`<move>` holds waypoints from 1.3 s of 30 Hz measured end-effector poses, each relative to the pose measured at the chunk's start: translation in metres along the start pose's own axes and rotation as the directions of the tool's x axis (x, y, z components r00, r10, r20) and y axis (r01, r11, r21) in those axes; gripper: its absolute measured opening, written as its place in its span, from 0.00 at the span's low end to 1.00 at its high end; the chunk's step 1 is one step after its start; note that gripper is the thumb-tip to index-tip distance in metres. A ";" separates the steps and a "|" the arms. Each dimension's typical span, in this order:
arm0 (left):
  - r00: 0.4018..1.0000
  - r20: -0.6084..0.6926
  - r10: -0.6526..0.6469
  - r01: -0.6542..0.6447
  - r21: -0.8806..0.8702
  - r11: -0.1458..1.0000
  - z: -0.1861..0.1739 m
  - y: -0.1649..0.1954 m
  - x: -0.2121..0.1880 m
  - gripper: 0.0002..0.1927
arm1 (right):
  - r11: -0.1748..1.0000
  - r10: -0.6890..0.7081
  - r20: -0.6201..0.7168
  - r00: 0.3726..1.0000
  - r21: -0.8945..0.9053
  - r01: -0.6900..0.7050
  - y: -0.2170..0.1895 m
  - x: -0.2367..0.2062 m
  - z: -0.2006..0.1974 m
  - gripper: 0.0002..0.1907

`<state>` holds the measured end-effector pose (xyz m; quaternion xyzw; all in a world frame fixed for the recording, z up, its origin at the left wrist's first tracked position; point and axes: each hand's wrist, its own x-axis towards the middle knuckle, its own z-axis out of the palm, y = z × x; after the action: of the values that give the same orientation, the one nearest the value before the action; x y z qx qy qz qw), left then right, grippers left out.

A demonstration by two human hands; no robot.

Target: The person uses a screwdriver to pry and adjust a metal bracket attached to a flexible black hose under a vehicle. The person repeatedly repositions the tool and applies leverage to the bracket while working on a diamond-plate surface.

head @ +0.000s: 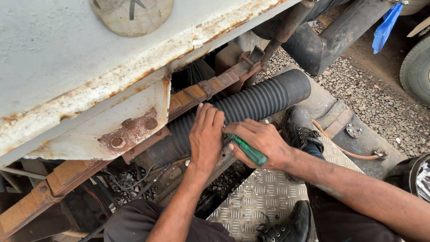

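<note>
- The person's left hand (pixel 206 136) lies flat on a black ribbed hose (pixel 242 107), fingers (pixel 209 117) together and stretched out along the ribs, pressing on it rather than gripping it.
- The right hand (pixel 260 141) sits just beside the left, its fingers curled tight round the green handle of a screwdriver (pixel 247 150); the tip points toward the left hand, and it is hidden where the two hands meet.
- The hose runs on a slant from under the rusty white body panel (pixel 80 67) up toward the right, its open end near a dark pipe (pixel 322 42).
- Above the hose and alongside it lies a stack of rusted leaf springs (pixel 210 87), going under the panel and out again at the lower left.
- A rusted bracket with bolts (pixel 130 130) hangs from the panel's lower edge, near the left hand.
- Below the hands is a chequered metal plate (pixel 268 197); a black boot (pixel 300 130) rests at its far edge, touching the hose, and another boot (pixel 291 226) at its near edge.
- Gravel (pixel 376 103) covers the ground to the right, with a tyre (pixel 419 67) at the right edge and a blue plastic scrap (pixel 386 27) near the top right corner.
- An orange cable (pixel 345 150) curls past the far boot.
</note>
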<state>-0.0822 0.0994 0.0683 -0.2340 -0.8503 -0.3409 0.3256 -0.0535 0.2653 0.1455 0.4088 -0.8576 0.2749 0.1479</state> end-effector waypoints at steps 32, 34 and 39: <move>0.995 0.066 -0.077 0.084 -0.122 0.989 0.001 0.006 -0.009 0.11 | 0.993 -0.054 -0.044 0.998 -0.109 0.049 -0.005 -0.005 -0.002 0.16; 0.997 0.061 -0.051 0.055 -0.062 0.997 0.006 -0.005 -0.001 0.11 | 0.995 -0.026 -0.034 0.999 -0.096 0.023 -0.001 -0.003 0.001 0.18; 0.997 0.039 -0.064 0.065 -0.011 0.998 0.021 -0.005 -0.009 0.14 | 0.996 0.068 0.030 0.997 -0.063 -0.066 0.006 -0.002 0.000 0.21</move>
<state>-0.0874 0.1095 0.0484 -0.2150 -0.8615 -0.3519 0.2964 -0.0570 0.2694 0.1423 0.3794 -0.8812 0.2464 0.1372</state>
